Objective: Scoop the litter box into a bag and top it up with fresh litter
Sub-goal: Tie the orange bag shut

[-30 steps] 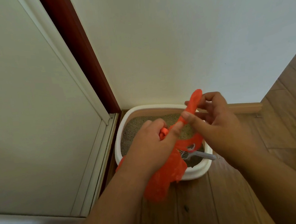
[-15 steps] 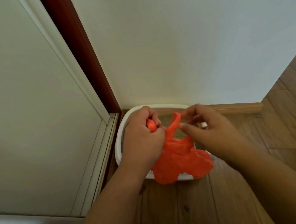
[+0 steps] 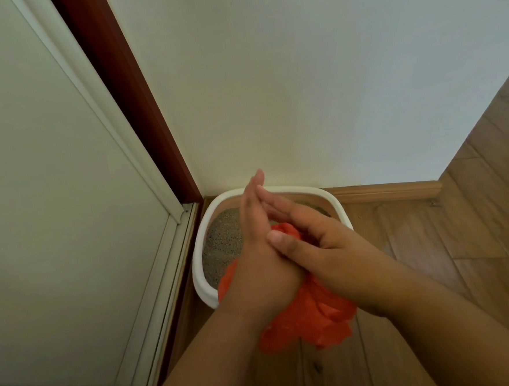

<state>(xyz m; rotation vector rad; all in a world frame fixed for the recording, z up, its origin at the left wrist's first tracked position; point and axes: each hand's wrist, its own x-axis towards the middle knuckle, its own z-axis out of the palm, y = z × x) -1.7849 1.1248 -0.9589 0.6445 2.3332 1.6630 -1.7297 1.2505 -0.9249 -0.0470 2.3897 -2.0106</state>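
A white litter box [image 3: 204, 289] with grey litter [image 3: 223, 243] stands on the wood floor in the corner against the wall. An orange plastic bag [image 3: 310, 321] is pressed between my two palms above the box's front rim, its bulk hanging out below them. My left hand [image 3: 257, 253] has its fingers straight, pointing toward the wall. My right hand [image 3: 320, 248] lies flat across it, with a bit of orange showing between thumb and fingers. The scoop is hidden under my hands and the bag.
A white door panel [image 3: 52, 207] and its frame with a dark red strip [image 3: 139, 110] stand at the left, close to the box. A plain wall [image 3: 315, 83] with a wooden skirting board [image 3: 397, 190] is behind. Wood floor [image 3: 475, 222] extends to the right.
The bag handles that my fingers were pulling apart are now bunched up. Both hands have come together, palms flat, pressing the bag between them, and now cover the scoop.
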